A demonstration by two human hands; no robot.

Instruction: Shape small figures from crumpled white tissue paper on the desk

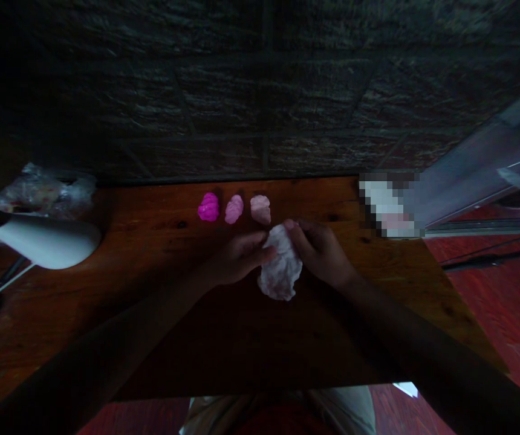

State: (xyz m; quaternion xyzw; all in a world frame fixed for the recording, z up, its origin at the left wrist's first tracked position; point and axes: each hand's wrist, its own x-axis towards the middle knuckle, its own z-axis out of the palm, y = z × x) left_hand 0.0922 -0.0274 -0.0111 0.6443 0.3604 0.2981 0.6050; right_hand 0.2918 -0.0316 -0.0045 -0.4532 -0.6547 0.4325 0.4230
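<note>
Evidently our left hand (240, 257) and right hand (322, 249) pinch the pale crumpled piece (282, 275) over the table (137, 220). We judge it light, soft and tearable, best gripped gently by opposite edges.

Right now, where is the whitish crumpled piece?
In the head view, the whitish crumpled piece is slightly right of and below centre, held between the left hand and the right hand; the pale pink lump shows above it, slightly left.
</note>
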